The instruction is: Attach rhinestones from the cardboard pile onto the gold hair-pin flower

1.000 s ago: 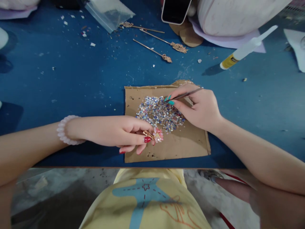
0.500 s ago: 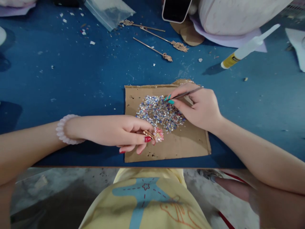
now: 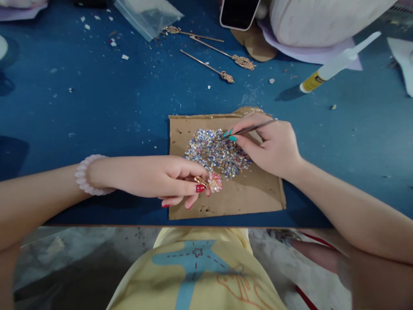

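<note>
Between thumb and fingers, my left hand [image 3: 171, 177] pinches a gold-coloured hair clip [image 3: 201, 181] whose end bears a cluster of pink and clear stones [image 3: 214, 182]. My right hand [image 3: 269, 144] is closed around dark metal tweezers [image 3: 254, 126], held slantwise with their tips down at the pile of small rhinestones [image 3: 214, 150]. Blue, clear and amber pieces make up the pile. It lies on a piece of cardboard [image 3: 251, 198]. Whether a stone sits in the tweezer tips is too small to tell.
Several gold hair sticks [image 3: 206, 64] lie beyond the cardboard, beside a clear plastic bag [image 3: 148, 17]. A phone [image 3: 238, 13] is at the back. To the right stands a glue bottle with a yellow label [image 3: 312, 82]. White scraps [image 3: 125, 57] dot the blue table [image 3: 97, 107].
The tweezers and my right fingers have shifted very slightly to the right over the rhinestones. My left hand and the clip have stayed in place.
</note>
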Demonstrator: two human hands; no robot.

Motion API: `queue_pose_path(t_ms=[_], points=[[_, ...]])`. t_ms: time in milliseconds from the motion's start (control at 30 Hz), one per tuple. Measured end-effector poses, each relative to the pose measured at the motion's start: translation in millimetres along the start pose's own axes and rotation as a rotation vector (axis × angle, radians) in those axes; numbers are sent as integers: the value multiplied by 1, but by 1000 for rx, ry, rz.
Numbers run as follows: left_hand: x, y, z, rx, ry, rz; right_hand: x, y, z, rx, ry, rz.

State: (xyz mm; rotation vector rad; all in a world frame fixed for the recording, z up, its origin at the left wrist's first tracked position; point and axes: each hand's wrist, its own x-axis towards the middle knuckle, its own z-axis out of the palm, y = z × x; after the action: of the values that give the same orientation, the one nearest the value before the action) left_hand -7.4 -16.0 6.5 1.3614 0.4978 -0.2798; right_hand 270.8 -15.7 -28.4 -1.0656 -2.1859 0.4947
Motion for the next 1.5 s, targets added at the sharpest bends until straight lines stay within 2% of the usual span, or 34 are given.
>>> queue_pose_path(t_ms=[433,700,967,1500], points=[[0,3,0,24,3,4,-4,-7,-1,82,24,-16],[-3,14,-4,155,-184,-134,-10,-30,-1,221,-145,-117],[-4,14,-6,128,-214,-174,-12,-33,0,254,-247,-160],[-4,9,-7,130,-213,-147,-11,-32,-2,214,-220,-267]])
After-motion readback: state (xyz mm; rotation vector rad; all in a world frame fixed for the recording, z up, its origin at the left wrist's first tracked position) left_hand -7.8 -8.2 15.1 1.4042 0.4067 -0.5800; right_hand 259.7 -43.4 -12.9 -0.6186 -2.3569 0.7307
